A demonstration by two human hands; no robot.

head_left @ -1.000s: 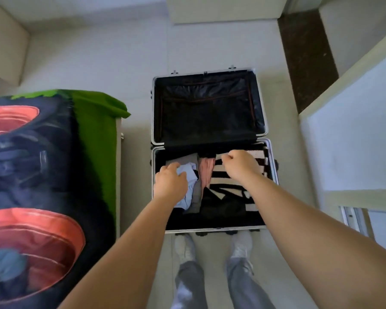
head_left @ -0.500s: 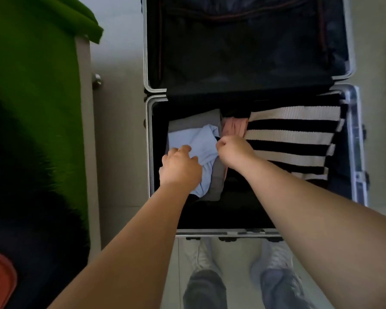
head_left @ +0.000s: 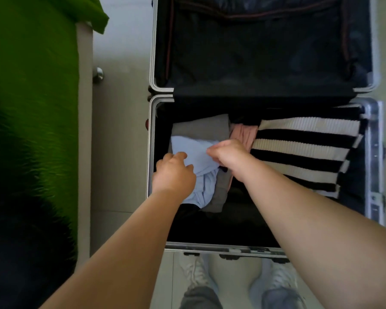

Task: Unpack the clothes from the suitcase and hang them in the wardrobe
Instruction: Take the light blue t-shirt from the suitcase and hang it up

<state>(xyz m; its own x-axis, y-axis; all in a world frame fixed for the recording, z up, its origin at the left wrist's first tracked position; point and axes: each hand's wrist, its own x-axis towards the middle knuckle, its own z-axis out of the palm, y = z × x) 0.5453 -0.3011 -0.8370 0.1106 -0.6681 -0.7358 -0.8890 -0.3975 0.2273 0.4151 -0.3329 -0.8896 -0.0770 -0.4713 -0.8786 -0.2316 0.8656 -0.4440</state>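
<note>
Since a second ago the right hand (head_left: 228,155) has left the striped sweater (head_left: 299,150) and come over to the light blue garment (head_left: 198,159), and my view has dropped much closer to the suitcase (head_left: 210,247). Nearest me, at the bottom of the feed, I see two pale shoes (head_left: 192,270) and grey trouser legs standing just short of the case's metal front rim. Both bare forearms reach forward over that rim into the near half of the case. The left hand (head_left: 174,172) has its fingers curled down into the left part of the blue cloth, and the right hand pinches the cloth's upper right corner between thumb and bent fingers, so both are clamped on the same piece, which wrinkles between and below them. That garment lies in the left part of the near half, on top of a folded grey garment (head_left: 201,128). Just right of the grey one a pink garment (head_left: 243,132) shows in a narrow strip, and beyond it the black-and-cream sweater fills the right side up to the wall. Farther off, the lid half (head_left: 265,52) lies open flat, with dark lining. Left of the case, across a strip of pale floor (head_left: 120,52), a green cover (head_left: 31,74) drapes over pale furniture with a round metal knob (head_left: 97,73).
</note>
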